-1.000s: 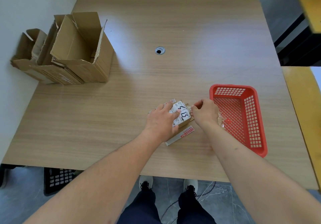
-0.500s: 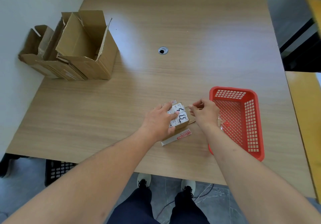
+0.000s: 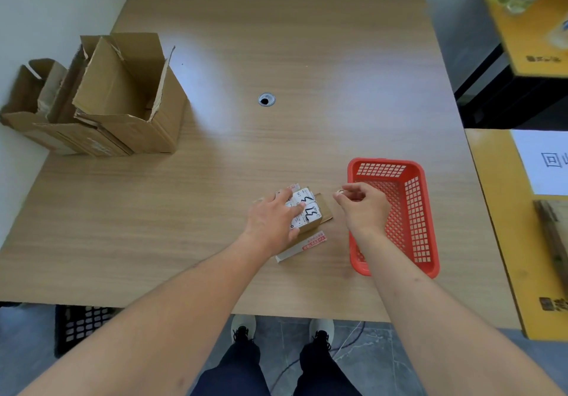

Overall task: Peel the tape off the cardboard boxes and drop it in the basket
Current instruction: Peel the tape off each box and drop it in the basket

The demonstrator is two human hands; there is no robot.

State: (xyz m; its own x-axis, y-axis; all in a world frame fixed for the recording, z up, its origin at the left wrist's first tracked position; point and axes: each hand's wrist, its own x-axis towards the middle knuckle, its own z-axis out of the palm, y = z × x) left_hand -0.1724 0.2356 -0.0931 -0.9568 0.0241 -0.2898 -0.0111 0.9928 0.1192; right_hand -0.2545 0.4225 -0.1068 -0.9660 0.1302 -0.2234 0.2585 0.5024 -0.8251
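A small cardboard box [image 3: 310,216] with a white label and black scribbles lies near the table's front edge. My left hand [image 3: 272,222] presses down on it with straight fingers. My right hand [image 3: 364,208] is raised just right of the box, beside the red basket [image 3: 428,232], and pinches a small piece of clear tape [image 3: 339,192] between thumb and fingers. A white strip with a red print [image 3: 302,246] lies on the table under the box's near side.
Several opened, empty cardboard boxes [image 3: 123,97] stand at the table's far left by the wall. A cable hole [image 3: 266,100] sits mid-table. A yellow side table [image 3: 519,220] with a white sheet is to the right.
My right hand has pulled away from the box toward the right, lifting the piece of tape off it. My left hand stays pressed on the box.
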